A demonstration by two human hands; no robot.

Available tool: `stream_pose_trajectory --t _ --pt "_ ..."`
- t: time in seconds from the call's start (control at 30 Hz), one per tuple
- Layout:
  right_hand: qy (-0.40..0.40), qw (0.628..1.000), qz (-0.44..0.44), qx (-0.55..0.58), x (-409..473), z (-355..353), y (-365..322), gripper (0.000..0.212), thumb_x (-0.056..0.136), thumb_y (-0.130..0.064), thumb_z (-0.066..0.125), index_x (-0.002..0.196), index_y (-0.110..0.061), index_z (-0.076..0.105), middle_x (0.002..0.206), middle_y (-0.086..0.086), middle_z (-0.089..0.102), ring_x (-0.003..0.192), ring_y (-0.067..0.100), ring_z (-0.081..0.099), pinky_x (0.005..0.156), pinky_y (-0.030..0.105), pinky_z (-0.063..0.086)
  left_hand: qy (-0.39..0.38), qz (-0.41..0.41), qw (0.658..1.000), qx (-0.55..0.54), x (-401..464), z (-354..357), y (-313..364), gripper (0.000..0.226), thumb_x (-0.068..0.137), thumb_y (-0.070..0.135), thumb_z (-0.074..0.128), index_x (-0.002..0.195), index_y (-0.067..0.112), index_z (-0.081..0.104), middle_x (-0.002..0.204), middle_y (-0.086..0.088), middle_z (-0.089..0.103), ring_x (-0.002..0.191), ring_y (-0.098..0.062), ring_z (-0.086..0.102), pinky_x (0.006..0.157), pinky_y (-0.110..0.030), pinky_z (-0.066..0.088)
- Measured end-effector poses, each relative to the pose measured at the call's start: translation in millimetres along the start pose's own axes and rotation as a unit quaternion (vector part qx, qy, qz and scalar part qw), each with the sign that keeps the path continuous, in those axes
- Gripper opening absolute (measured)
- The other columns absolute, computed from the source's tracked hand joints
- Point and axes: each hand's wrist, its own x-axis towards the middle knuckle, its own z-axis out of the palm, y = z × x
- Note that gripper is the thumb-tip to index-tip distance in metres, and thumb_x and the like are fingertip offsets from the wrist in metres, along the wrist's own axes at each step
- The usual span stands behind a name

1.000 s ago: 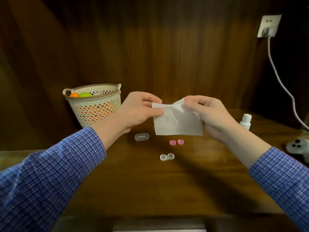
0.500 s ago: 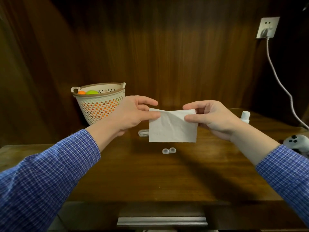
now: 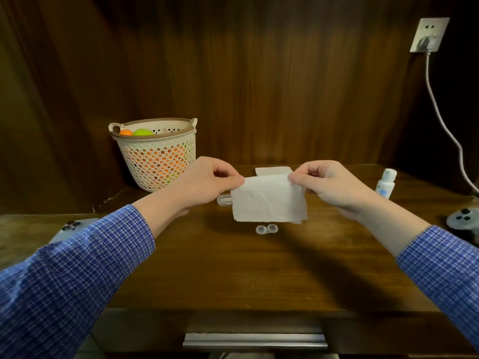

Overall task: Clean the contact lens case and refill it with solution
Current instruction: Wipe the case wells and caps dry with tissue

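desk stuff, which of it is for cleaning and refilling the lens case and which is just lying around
For the job:
- tissue, pinched by the left hand and right hand
- lens case, open on the desk
- solution bottle

Just lying about:
- basket of balls
- phone
- game controller
- small clear box

Home: wood desk [image 3: 233,275], basket [image 3: 155,161].

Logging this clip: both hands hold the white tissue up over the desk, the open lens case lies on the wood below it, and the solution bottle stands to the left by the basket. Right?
Not quite. In the head view the solution bottle stands on the right, across the desk from the basket. Both hands, left hand and right hand, do hold the tissue above the lens case.
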Motion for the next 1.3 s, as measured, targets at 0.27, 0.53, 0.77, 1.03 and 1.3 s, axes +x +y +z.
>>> stream_pose_trajectory --t 0.27,0.53,0.77,1.03,1.3 --pt "0.015 0.999 0.005 0.038 1.7 7.3 3.2 0.020 0.100 -0.028 0.065 0.093 -0.012 0.075 0.098 0.002 0.073 0.100 0.020 0.066 0.078 0.032 0.054 -0.135 -0.086 0.972 -0.171 -1.4 2.2 -8.1 0.022 0.100 0.017 0.061 0.084 0.014 0.075 0.084 0.001 0.076 0.080 -0.009 0.071 0.069 -0.023 0.056" --pt "-0.069 0.996 -0.022 -0.057 17.1 26.8 14.8 0.026 0.097 -0.042 0.066 0.092 -0.017 0.070 0.092 0.008 0.076 0.088 0.027 0.076 0.071 0.036 0.059 -0.276 -0.113 0.936 -0.189 1.4 32.9 -11.3 0.024 0.101 0.039 0.062 0.110 0.019 0.073 0.108 0.002 0.079 0.104 -0.016 0.075 0.079 -0.028 0.057" --pt "-0.054 0.987 0.085 0.128 39.5 42.6 49.1 0.024 0.095 -0.049 0.067 0.099 -0.026 0.072 0.101 -0.004 0.077 0.104 0.019 0.074 0.085 0.037 0.061 -0.129 -0.172 0.944 -0.251 10.7 55.3 -34.8 0.021 0.105 0.033 0.056 0.115 0.021 0.069 0.106 0.006 0.078 0.101 -0.013 0.075 0.098 -0.043 0.055" --pt "-0.070 0.970 0.131 0.191 45.2 60.8 69.3 0.024 0.097 -0.034 0.068 0.120 -0.028 0.068 0.113 -0.018 0.077 0.106 0.003 0.073 0.077 0.025 0.061 -0.028 -0.169 0.933 -0.317 21.6 75.3 -51.7 0.028 0.109 0.039 0.044 0.097 0.048 0.068 0.105 0.026 0.075 0.102 0.004 0.071 0.093 -0.036 0.059" --pt "-0.076 0.968 0.085 0.225 39.9 52.3 73.7 0.019 0.099 -0.030 0.063 0.117 -0.032 0.067 0.111 -0.024 0.076 0.105 -0.002 0.072 0.073 0.016 0.058 -0.040 -0.173 0.935 -0.307 18.9 76.9 -58.4 0.050 0.109 0.028 0.046 0.079 0.054 0.076 0.104 0.034 0.072 0.111 -0.004 0.066 0.094 -0.028 0.053"
